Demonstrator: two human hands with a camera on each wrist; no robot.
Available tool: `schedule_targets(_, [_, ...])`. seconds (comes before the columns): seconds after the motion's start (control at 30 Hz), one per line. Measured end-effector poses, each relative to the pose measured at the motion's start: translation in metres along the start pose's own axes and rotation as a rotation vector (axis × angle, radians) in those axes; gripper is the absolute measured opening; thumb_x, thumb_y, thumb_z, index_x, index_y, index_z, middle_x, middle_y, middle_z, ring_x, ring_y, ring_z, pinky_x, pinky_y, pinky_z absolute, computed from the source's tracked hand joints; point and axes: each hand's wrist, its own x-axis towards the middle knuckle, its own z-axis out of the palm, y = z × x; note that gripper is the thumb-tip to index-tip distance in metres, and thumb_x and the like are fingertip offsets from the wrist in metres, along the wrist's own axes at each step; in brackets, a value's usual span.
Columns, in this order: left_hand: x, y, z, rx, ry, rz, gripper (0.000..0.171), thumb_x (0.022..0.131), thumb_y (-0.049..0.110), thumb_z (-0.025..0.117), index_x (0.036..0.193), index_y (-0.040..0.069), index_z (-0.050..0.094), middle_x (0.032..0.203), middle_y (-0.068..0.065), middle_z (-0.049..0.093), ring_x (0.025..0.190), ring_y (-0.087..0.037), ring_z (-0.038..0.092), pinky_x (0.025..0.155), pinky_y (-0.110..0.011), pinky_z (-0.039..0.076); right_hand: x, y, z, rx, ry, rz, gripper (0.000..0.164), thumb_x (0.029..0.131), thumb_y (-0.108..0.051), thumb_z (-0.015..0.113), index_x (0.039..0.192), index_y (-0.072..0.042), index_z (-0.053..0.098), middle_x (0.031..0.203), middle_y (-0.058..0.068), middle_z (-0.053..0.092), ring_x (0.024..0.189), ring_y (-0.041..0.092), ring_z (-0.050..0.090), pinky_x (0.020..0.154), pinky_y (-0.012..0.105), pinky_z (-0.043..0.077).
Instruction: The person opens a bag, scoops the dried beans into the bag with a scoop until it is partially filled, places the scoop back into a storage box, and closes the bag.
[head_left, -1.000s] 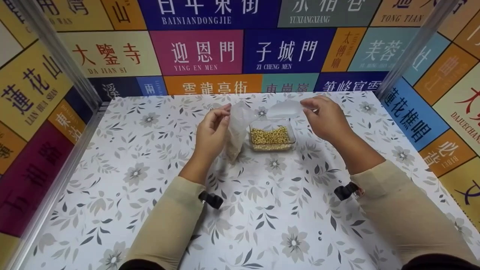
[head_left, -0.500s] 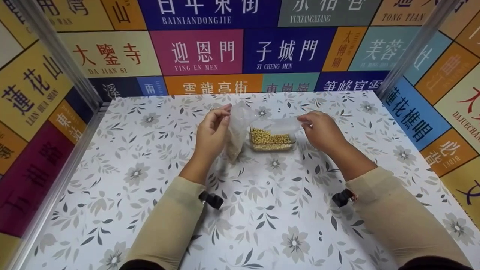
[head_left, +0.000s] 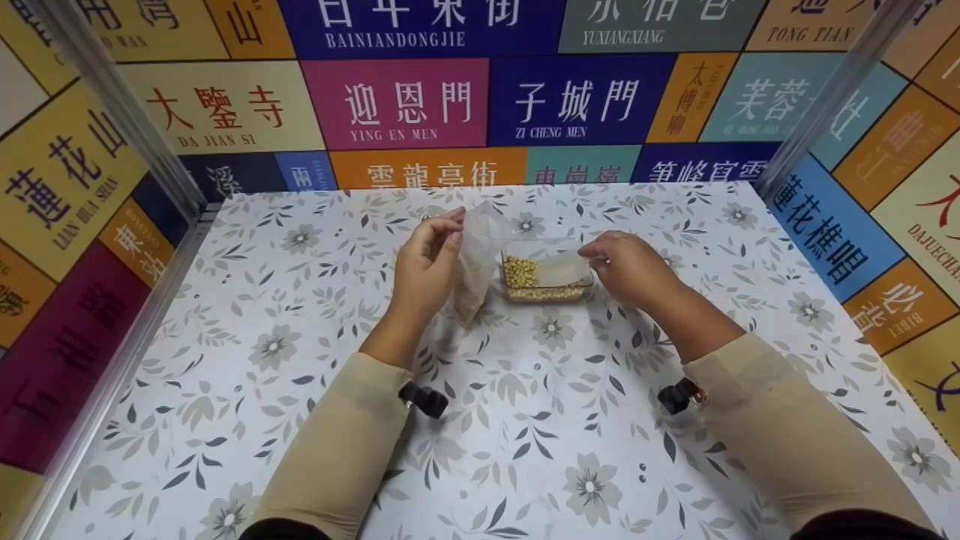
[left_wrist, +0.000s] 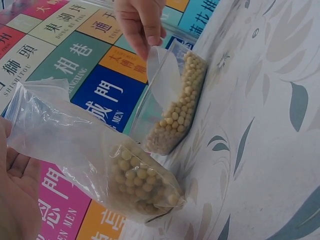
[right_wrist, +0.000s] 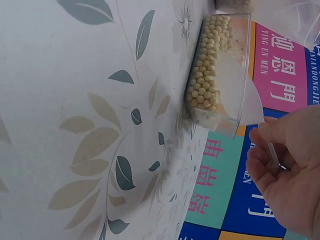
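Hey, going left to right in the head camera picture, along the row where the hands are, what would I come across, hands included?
Left hand → plastic bag → clear box → right hand.

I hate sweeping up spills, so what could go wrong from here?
The right hand has the scoop down in the clear container; a hasty lift might flick beans over its rim. Pushing hard might slide or tip the container, since neither of the hands steadies it. The soft bag is held near its top by the left hand; if that grip slackens, it might slump.
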Motion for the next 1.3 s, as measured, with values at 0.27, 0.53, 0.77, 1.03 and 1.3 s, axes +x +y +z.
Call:
schedule_targets(0.27, [0.000, 0.000, 0.000, 0.021, -0.002, 0.004, 0.017, 0.109, 0.008, 0.058, 0.118, -0.005, 0.064, 0.146, -0.011, 0.069, 0.141, -0.019, 0.063, 0.122, -0.027, 0.049, 0.002, 0.003, 0.006, 0.090, -0.051, 0.051, 0.034, 0.108, -0.008, 0.057, 0.139, -0.006, 0.070, 0.144, 0.020, 0.066, 0.136, 0.042, 0.060, 0.117, 0.059, 0.050])
schedule_targets(0.53, [0.000, 0.000, 0.001, 0.007, 0.009, 0.004, 0.011, 0.108, 0.006, 0.059, 0.114, 0.000, 0.065, 0.145, -0.012, 0.069, 0.141, -0.020, 0.063, 0.122, -0.027, 0.049, 0.005, 0.003, 0.020, 0.163, -0.076, 0.091, 0.034, 0.107, -0.015, 0.063, 0.140, -0.008, 0.070, 0.147, 0.019, 0.065, 0.138, 0.042, 0.059, 0.117, 0.059, 0.049])
schedule_targets(0.77, [-0.001, -0.001, 0.001, 0.017, 0.013, 0.001, 0.012, 0.108, 0.007, 0.059, 0.115, 0.000, 0.066, 0.146, -0.011, 0.070, 0.140, -0.019, 0.063, 0.121, -0.026, 0.049, 0.008, 0.004, 0.027, 0.191, -0.083, 0.107, 0.036, 0.107, -0.015, 0.062, 0.141, -0.011, 0.070, 0.149, 0.020, 0.064, 0.138, 0.042, 0.059, 0.117, 0.058, 0.049])
schedule_targets(1.03, [0.000, -0.002, 0.002, 0.017, 0.010, -0.003, 0.013, 0.109, 0.009, 0.059, 0.115, -0.001, 0.065, 0.146, -0.011, 0.069, 0.140, -0.019, 0.064, 0.121, -0.027, 0.050, 0.006, 0.004, 0.028, 0.249, -0.072, 0.130, 0.036, 0.106, -0.015, 0.063, 0.141, -0.011, 0.070, 0.145, 0.018, 0.068, 0.135, 0.039, 0.062, 0.112, 0.054, 0.053])
schedule_targets(1.3, [0.000, -0.002, 0.002, -0.008, 0.015, -0.013, 0.014, 0.108, 0.007, 0.059, 0.115, -0.003, 0.065, 0.146, -0.012, 0.069, 0.141, -0.021, 0.063, 0.122, -0.028, 0.049, 0.006, 0.002, 0.029, 0.256, -0.074, 0.135, 0.036, 0.105, -0.015, 0.063, 0.140, -0.013, 0.071, 0.144, 0.016, 0.069, 0.129, 0.036, 0.065, 0.107, 0.051, 0.056])
